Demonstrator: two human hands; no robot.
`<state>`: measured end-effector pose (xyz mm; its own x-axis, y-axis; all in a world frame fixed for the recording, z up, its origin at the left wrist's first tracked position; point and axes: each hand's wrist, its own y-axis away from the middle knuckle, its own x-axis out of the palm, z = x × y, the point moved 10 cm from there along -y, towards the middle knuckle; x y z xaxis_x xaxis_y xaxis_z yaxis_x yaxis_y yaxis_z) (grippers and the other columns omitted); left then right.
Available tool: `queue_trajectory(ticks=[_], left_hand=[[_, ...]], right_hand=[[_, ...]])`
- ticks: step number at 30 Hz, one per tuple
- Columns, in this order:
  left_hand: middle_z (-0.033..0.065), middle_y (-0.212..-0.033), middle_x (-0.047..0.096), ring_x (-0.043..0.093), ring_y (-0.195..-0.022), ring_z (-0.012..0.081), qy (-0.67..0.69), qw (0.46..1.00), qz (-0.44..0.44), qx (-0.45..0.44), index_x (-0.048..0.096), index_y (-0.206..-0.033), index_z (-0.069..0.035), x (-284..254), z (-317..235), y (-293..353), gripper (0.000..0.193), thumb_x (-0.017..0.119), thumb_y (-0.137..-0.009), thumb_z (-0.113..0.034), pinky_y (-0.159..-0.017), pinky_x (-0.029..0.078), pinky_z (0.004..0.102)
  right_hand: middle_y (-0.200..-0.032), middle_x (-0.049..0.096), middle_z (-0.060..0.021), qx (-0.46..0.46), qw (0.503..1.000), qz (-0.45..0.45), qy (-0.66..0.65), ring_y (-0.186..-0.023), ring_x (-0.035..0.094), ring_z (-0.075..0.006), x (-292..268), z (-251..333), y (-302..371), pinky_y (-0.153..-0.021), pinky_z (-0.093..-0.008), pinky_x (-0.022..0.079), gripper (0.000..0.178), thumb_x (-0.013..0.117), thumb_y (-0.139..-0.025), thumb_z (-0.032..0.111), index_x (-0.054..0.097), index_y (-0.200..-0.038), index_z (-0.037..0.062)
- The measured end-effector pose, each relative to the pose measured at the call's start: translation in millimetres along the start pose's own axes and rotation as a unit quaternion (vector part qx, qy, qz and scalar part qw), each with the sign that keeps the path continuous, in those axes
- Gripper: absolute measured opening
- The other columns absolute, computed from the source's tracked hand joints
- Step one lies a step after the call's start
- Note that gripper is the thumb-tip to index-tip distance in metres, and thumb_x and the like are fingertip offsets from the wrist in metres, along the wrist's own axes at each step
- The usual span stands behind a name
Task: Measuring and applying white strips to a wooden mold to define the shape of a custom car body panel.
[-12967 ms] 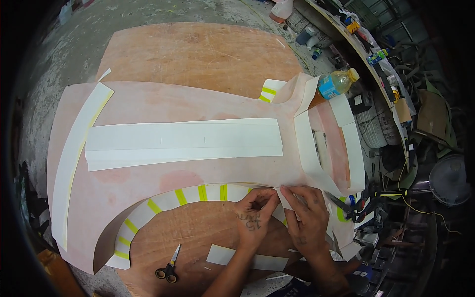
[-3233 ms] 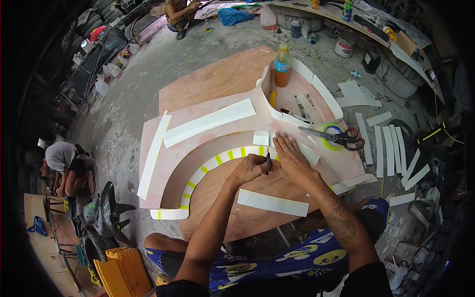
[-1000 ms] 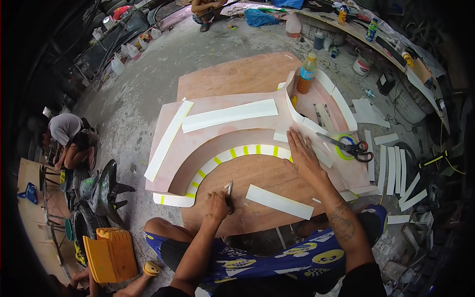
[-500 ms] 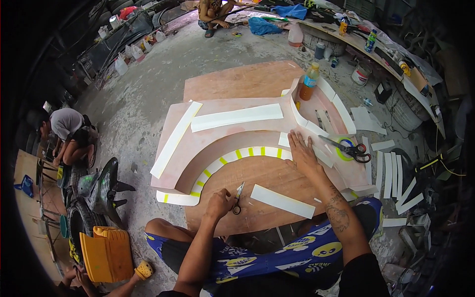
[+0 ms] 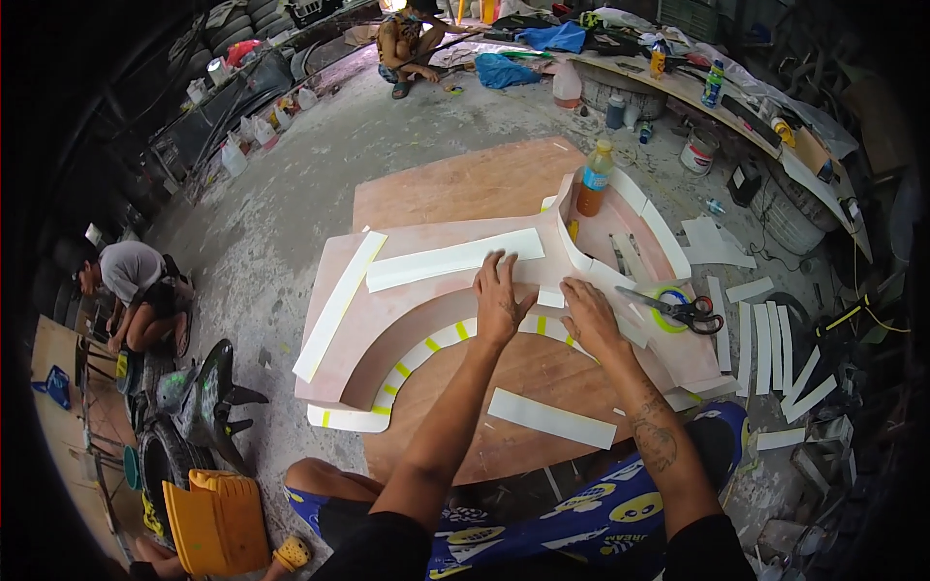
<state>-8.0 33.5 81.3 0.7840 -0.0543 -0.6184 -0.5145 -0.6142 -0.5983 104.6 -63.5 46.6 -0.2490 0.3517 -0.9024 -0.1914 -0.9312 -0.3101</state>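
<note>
"Where do we have our left hand [image 5: 499, 306]?"
"Over the pink panel [image 5: 383, 308], fingers spread and bent, tips overlapping the near edge of the long white strip [image 5: 450, 259]; we can't tell whether they touch."
"And our right hand [image 5: 595, 323]?"
"Just right of the small white piece [image 5: 550, 298], fingers bent and slightly apart. The panel lies before us on the brown board [image 5: 436, 184], black scissors [image 5: 682, 311] to the right."

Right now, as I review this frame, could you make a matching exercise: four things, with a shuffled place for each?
1. bottle
2. scissors
3. left hand
4. yellow plastic piece

A. across the green tape roll
B. on the floor
C. fingertips at the wide white strip
D. within the pink panel's recess

Pairs: 1-D, 2-A, 3-C, 4-B
</note>
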Motion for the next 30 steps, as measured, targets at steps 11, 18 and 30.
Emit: queue_trajectory(ticks=[11, 18, 30], left_hand=[[0.0078, -0.074, 0.068, 0.066, -0.060, 0.0123, 0.444, 0.852, 0.107, -0.256, 0.067, -0.089, 0.004, 132, 59, 53, 0.017, 0.062, -0.091, -0.011, -0.053, 0.051, 0.0226], [0.0098, -0.075, 0.070, 0.067, -0.059, 0.0138, 0.476, 0.819, 0.086, -0.308, 0.069, -0.088, 0.007, 122, 64, 55, 0.017, 0.063, -0.088, -0.009, -0.055, 0.055, 0.0238], [0.0133, -0.076, 0.070, 0.067, -0.059, 0.0163, 0.492, 0.785, 0.087, -0.366, 0.068, -0.087, 0.008, 123, 67, 60, 0.019, 0.061, -0.090, -0.009, -0.057, 0.058, 0.0260]], right_hand=[[-0.128, 0.051, -0.0156, 0.043, 0.996, 0.063, -0.045, -0.120, 0.047, -0.0327, -15, -8, -7, -0.100, -0.0423, 0.039, 0.061, 0.073, -0.071, 0.003, 0.052, -0.128, -0.0014], [-0.127, 0.051, -0.0149, 0.039, 0.996, 0.075, -0.037, -0.119, 0.047, -0.0322, -7, 3, -12, -0.099, -0.0422, 0.039, 0.060, 0.074, -0.070, 0.003, 0.054, -0.127, -0.0017], [-0.128, 0.051, -0.0182, 0.022, 0.998, 0.041, -0.029, -0.119, 0.048, -0.0345, -5, 2, -8, -0.100, -0.0426, 0.039, 0.060, 0.070, -0.071, 0.000, 0.052, -0.128, -0.0040]])
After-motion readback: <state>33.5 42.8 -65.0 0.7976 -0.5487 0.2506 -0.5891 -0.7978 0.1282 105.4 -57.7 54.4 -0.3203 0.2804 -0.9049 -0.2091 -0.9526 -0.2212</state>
